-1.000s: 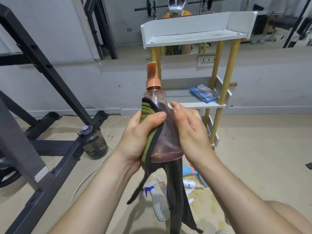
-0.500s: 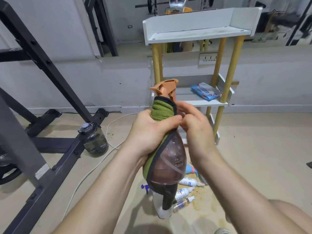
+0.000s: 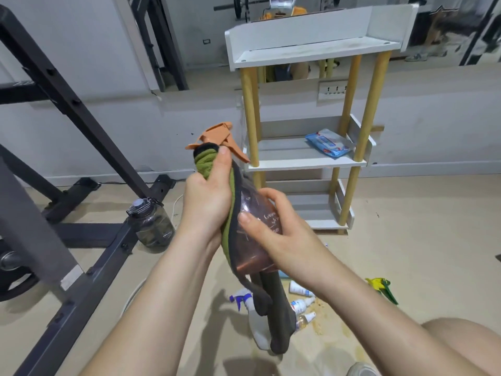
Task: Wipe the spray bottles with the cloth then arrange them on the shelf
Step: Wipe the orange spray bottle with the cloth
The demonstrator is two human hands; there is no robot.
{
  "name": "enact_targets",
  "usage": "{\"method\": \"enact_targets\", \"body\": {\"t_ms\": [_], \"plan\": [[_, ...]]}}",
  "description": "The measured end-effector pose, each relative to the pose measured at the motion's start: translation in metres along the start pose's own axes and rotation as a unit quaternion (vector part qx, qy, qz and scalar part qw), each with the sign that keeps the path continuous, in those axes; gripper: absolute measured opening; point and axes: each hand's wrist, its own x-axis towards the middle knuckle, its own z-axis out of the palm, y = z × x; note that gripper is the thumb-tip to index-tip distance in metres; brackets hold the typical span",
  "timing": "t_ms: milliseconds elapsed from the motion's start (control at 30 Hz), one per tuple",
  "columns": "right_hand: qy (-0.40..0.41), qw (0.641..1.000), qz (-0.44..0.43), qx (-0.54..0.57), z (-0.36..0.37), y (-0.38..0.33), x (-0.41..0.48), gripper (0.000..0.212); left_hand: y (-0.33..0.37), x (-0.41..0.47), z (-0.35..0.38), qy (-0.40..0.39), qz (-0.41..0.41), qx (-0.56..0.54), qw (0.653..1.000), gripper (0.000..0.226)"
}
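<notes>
You hold spray bottle: translucent brown-pink body, white lettering, orange trigger head. You grip cloth: olive green, dark grey border and reverse. Before you, shelf: white boards, yellow posts. On it, packet: blue, white-and-red panel. Below you, floor bottle: white, blue trigger. Beside you, jug: smoky grey; rack: black.

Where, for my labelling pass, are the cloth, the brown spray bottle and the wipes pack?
cloth (image 3: 207,165): head view, green bunched top part.
brown spray bottle (image 3: 253,256): head view, lower body.
wipes pack (image 3: 329,143): head view, middle of the wrapper.
</notes>
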Motion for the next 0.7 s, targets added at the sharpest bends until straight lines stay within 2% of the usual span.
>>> {"method": "enact_targets", "body": {"t_ms": [67,167,233,300,367,433,533,600,700], "plan": [[0.081,0.997,-0.005,0.017,0.012,0.003,-0.001,0.045,-0.002,0.000,0.005,0.012,-0.018,-0.009,1.000,0.049],[0.197,0.974,0.011,0.107,0.020,0.001,0.006,0.040,-0.017,-0.008,0.017,-0.024,0.030,0.120,0.992,0.049],[0.263,0.952,0.014,0.154,0.009,-0.005,0.016,0.043,-0.035,-0.021,0.022,-0.091,0.118,0.187,0.971,0.051],[0.282,0.931,0.030,0.228,-0.008,-0.013,0.023,0.041,-0.051,-0.038,0.026,-0.156,0.244,0.228,0.930,0.056],[0.235,0.912,0.059,0.331,-0.019,-0.016,0.026,0.035,-0.058,-0.042,0.024,-0.165,0.302,0.255,0.904,0.069],[0.142,0.909,0.100,0.380,-0.022,-0.018,0.024,0.038,-0.050,-0.033,0.015,-0.129,0.276,0.227,0.925,0.075],[0.012,0.908,0.139,0.394,-0.021,-0.021,0.019,0.057,-0.027,-0.020,0.001,-0.092,0.232,0.141,0.958,0.058],[-0.019,0.893,0.159,0.420,-0.017,-0.025,0.015,0.063,-0.021,-0.018,0.001,-0.050,0.281,0.137,0.948,0.049],[-0.020,0.866,0.149,0.477,-0.006,-0.028,0.012,0.066,-0.021,-0.020,0.005,0.000,0.405,0.126,0.906,0.031]]}}
